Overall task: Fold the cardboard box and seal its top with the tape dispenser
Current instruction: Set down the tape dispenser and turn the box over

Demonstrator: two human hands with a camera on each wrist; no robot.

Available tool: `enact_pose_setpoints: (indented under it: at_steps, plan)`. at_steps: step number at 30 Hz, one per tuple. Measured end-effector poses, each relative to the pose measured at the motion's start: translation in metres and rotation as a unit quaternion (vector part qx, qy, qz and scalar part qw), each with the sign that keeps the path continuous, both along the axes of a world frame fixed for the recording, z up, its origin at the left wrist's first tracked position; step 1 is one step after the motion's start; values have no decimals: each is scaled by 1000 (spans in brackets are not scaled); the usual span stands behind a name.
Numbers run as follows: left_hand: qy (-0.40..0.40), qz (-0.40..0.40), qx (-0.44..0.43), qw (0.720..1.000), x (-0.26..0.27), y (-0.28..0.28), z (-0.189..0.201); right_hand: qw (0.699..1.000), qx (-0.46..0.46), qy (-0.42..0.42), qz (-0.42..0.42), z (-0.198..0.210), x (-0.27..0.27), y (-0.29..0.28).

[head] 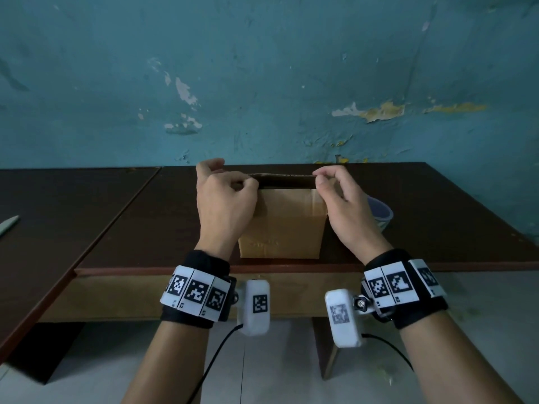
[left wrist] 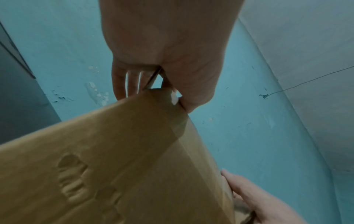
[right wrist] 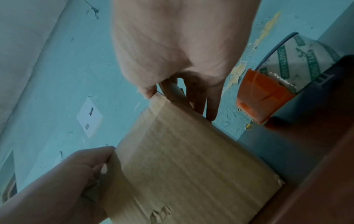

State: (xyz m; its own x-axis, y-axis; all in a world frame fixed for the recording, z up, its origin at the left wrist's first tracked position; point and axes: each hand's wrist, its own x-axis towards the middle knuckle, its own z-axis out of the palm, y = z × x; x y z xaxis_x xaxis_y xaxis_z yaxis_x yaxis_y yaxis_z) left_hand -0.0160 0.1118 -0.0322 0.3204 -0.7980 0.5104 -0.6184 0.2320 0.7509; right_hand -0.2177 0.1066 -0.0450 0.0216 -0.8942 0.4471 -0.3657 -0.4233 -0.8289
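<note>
A brown cardboard box [head: 287, 225] stands upright near the front edge of the dark table, its top showing a dark open slot. My left hand [head: 226, 196] pinches the box's top left corner, thumb in front and fingers behind, as the left wrist view shows at the box corner [left wrist: 162, 98]. My right hand [head: 339, 199] pinches the top right corner [right wrist: 161, 100] the same way. The tape dispenser [right wrist: 283, 78], orange-nosed with a printed tape roll, sits on the table to the right of the box; in the head view only its blue-grey edge [head: 380, 212] shows behind my right hand.
The dark brown table [head: 437, 205] runs to a peeling teal wall [head: 262, 83]. A second tabletop joins at the left, with a pale flat object [head: 8, 225] at its far left edge. The table's front rim [head: 291, 268] lies just below the box.
</note>
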Motion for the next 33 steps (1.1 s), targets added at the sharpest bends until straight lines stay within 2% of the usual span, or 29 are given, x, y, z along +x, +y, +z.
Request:
enact_pose_setpoints:
  at_steps: [5,10,15,19,23,27,30,33]
  plan:
    - [34,-51,39,997,2,10,7,998,36,-39,22,3,0,1]
    - [34,-104,76,991,3,13,13,995,69,-55,51,8,3,4]
    - [137,-221,110,959,-5,18,14,989,95,-77,88,10,10,2]
    - [225,-228,115,940,-5,13,13,983,102,-112,102,12,13,5]
    - [328,-255,113,902,-4,13,13,978,127,-121,111,10,11,1]
    - [368,-273,129,879,1,9,11,977,133,-122,112,6,4,-3]
    - [411,-251,102,871,-1,15,14,978,121,-148,84,2,-2,-4]
    - [486,-199,54,849,9,6,6,978,106,-176,47,1,-8,-7]
